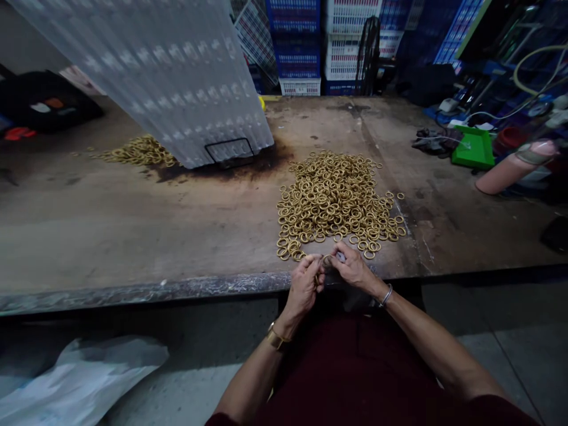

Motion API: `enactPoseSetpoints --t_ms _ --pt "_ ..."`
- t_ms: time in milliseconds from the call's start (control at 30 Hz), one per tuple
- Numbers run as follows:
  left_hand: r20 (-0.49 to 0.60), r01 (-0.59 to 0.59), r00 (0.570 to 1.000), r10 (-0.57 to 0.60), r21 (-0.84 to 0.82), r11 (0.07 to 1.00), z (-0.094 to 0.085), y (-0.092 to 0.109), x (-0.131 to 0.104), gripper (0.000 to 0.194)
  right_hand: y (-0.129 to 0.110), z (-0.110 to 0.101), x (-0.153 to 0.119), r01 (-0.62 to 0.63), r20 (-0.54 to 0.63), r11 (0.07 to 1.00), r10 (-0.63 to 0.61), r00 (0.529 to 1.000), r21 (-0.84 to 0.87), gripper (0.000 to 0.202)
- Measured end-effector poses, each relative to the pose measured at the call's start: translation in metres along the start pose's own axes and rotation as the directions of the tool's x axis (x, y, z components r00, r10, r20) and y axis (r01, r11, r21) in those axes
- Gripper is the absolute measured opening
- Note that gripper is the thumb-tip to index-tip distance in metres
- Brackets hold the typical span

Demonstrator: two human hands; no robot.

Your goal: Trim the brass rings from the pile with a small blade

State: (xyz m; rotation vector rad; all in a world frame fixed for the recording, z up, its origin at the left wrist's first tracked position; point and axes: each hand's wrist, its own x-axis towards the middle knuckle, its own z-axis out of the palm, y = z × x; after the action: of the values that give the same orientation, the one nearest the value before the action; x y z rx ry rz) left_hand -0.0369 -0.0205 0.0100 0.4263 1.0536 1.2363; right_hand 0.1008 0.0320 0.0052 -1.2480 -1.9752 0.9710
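Observation:
At the front edge of the table, my left hand (304, 286) is closed, its fingertips pinching a brass-coloured ring (327, 258). Close on its right, my right hand (354, 270) is closed too, with a small pale grey object (341, 257) between thumb and fingers. The fingers hide most of that object, so its kind is unclear. Its tip and the right fingertips meet the ring or lie very near it. Just beyond both hands spreads a large heap of brass-coloured rings (331, 192), with loose ones around its border.
A tall translucent ribbed plastic stack (186, 89) stands on the wooden table (110, 236), with a smaller ring pile (137, 151) beside it. To the right are a green tray (474, 147) and a pink cylinder (517, 167). Blue and white crates (299, 87) rise behind. A plastic bag (89, 378) lies lower left.

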Motion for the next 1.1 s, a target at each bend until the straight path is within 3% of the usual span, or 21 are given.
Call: enactPoseSetpoints --t_ms 300,500,700,767,867,1000,1100 --pt "0.063 -0.137 0.990 0.124 0.294 0.946 0.002 -0.010 0.002 0.034 -0.009 -0.005 0.000 -0.183 0.054 0.959 0.175 0.983 0.218 0.020" --pt "0.094 0.024 0.995 -0.038 0.147 0.989 0.006 -0.004 0.001 0.038 -0.004 -0.003 0.001 -0.183 0.013 0.961 0.184 0.983 0.207 0.018" --pt "0.180 0.054 0.982 -0.062 0.049 0.997 0.007 -0.002 -0.001 0.037 -0.003 -0.003 0.003 -0.234 0.052 0.914 0.230 0.972 0.332 0.020" --pt "0.187 0.053 0.981 -0.056 0.024 0.998 0.006 -0.002 -0.002 0.037 0.000 -0.003 0.002 -0.234 0.029 0.932 0.235 0.972 0.278 0.019" --pt "0.174 0.039 0.984 -0.040 0.011 0.999 0.006 -0.001 -0.002 0.038 0.007 -0.002 -0.003 -0.142 -0.012 0.984 0.144 0.990 0.109 0.016" --pt "0.147 0.004 0.989 -0.010 0.042 0.999 0.006 0.000 -0.001 0.040 0.008 -0.004 -0.012 0.028 0.065 0.996 -0.023 0.998 -0.083 0.013" --pt "0.138 -0.034 0.990 0.020 0.095 0.995 0.005 -0.001 0.001 0.040 0.003 -0.005 -0.014 0.086 0.126 0.986 -0.068 0.990 -0.145 0.011"
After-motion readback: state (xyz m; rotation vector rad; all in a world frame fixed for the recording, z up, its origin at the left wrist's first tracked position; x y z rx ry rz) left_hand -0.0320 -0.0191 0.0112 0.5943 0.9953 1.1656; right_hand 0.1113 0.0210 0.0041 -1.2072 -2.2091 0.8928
